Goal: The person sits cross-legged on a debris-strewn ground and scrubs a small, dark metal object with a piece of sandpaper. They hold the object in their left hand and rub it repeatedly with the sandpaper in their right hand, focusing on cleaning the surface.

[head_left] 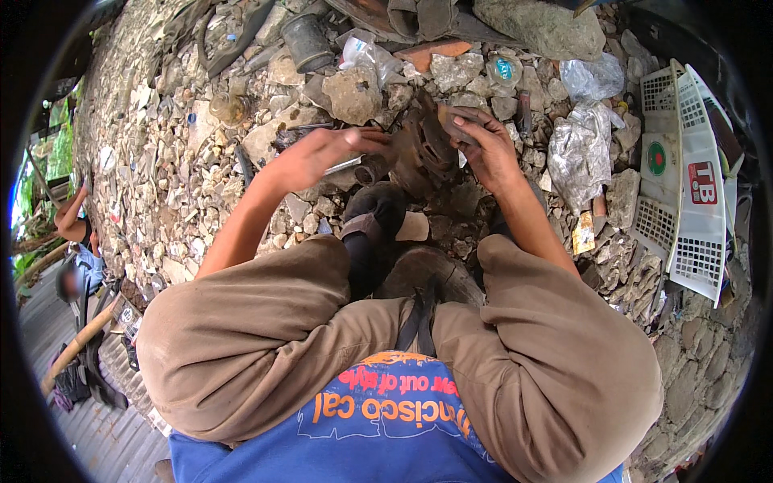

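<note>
My left hand [326,154] reaches in from the left, its fingers stretched out and slightly blurred at the tips, near a rusty brown metal part [424,153]. That part has a rough, curved shape and stands on the stones between my feet. In my right hand [488,149], thumb and fingers close on a flat brown piece [452,127], held at the upper right side of the rusty part. I cannot tell whether the piece is metal or stone. A short rusty tube-like end [370,171] lies below my left fingers, by my dark shoe [377,211].
Loose stones [201,169] cover the ground. A dark can [307,44], clear plastic bags [592,78] and a silvery crumpled wrapper [581,153] lie around. White plastic crates [699,185] stand at the right. Another person [84,266] is at the far left.
</note>
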The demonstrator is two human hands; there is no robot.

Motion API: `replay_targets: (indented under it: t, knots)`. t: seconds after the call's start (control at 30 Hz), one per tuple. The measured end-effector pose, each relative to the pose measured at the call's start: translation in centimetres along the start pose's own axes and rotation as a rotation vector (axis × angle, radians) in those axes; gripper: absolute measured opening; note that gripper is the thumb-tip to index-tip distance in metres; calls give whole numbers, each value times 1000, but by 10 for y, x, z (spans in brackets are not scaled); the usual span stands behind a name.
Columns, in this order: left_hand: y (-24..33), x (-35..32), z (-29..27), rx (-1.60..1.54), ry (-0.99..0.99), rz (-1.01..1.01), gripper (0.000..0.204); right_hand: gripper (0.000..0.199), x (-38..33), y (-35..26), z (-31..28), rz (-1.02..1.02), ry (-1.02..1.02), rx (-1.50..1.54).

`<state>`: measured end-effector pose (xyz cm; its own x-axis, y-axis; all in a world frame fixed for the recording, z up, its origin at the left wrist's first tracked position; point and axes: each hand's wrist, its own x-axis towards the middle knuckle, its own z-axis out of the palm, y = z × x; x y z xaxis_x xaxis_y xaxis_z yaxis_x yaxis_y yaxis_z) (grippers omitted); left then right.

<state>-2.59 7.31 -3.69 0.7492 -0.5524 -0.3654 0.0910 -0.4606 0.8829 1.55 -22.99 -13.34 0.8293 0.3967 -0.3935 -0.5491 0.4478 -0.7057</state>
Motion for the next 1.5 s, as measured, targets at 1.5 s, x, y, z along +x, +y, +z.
replay_targets:
  t: [1.5]
  knots:
    - [27,4,16,288,-70,-234,66,55,-37,34,45,-845,-497,-1247]
